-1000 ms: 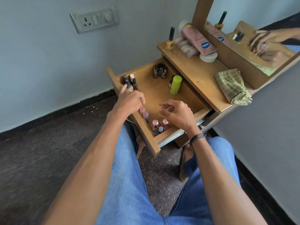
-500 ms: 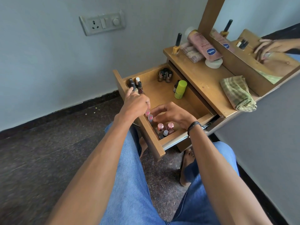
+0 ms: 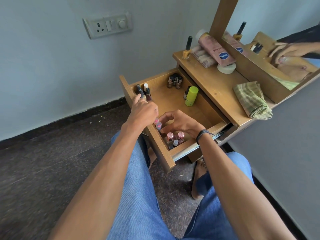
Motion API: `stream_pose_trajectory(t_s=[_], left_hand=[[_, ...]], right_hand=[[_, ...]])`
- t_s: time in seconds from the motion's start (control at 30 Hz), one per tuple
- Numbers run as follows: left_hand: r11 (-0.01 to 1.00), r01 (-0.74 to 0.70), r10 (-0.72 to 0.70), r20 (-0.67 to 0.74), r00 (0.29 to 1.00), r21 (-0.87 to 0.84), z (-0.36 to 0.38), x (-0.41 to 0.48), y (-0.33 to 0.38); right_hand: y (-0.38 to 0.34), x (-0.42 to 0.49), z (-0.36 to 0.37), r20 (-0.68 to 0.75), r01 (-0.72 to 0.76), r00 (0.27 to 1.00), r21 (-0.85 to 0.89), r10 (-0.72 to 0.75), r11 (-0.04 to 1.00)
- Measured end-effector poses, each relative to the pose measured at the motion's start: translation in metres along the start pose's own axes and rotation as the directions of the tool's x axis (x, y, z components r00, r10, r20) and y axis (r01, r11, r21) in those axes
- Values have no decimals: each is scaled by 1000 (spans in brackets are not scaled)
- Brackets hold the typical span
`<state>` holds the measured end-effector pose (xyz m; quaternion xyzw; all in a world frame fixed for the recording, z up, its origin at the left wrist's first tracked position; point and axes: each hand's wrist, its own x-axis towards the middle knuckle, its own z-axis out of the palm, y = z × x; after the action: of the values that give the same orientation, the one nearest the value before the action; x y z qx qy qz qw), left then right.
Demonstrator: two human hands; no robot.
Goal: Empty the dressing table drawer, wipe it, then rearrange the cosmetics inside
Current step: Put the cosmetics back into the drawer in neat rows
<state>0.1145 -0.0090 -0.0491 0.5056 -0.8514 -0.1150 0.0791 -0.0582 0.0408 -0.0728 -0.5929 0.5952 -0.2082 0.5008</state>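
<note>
The wooden drawer is pulled out. My left hand rests over its front panel, index finger stretched toward the dark-capped bottles in the far left corner; its curled fingers cover a small pink-capped vial. My right hand is inside the drawer, with thumb and fingers closed around a small lilac-capped vial against the front panel. Pink-capped bottles stand in the near corner. Brown bottles stand in the back corner. A green tube lies by the right wall.
On the dressing table top sit a pink lotion bottle, a tape roll, a yellow nail polish and a folded green checked cloth. The mirror stands behind. My bare foot is under the drawer.
My right hand has moved left across the drawer to the small vials by the front panel and closed on one. My left hand stays on the panel.
</note>
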Motion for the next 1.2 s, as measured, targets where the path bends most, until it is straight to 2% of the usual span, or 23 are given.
stream_pose_trajectory(t_s=[0.6, 0.67, 0.7, 0.73, 0.8, 0.87, 0.9, 0.97, 1.2], left_hand=[[999, 3, -4, -30, 1000, -48, 7, 3, -5], [990, 2, -10, -60, 998, -140, 7, 5, -7], [970, -7, -11, -73, 997, -245, 4, 5, -7], [918, -7, -29, -85, 996, -396, -1, 4, -7], [737, 24, -120, -96, 988, -676, -13, 1, -9], [593, 52, -200, -84, 976, -804, -21, 0, -10], [554, 56, -217, -79, 973, -831, -24, 1, -11], [541, 63, -220, -69, 973, -839, -28, 0, -8], [619, -3, -129, -105, 986, -786, -29, 6, 4]], right_hand=[[2, -5, 0, -25, 0, 1000, 61, 1, 998], [3, -6, 0, -33, -6, 999, 68, 8, 998], [3, -7, -1, -43, -6, 999, 86, 9, 996], [3, -7, -1, -63, -1, 998, 98, 8, 995], [5, -6, -2, -132, 18, 991, 104, -4, 994], [7, -5, -3, -204, 25, 979, 118, 0, 993], [8, -4, -3, -233, 28, 973, 125, 2, 992], [8, -4, -3, -285, 36, 959, 126, 2, 991], [2, -26, -5, -474, 166, 880, 245, -31, 955]])
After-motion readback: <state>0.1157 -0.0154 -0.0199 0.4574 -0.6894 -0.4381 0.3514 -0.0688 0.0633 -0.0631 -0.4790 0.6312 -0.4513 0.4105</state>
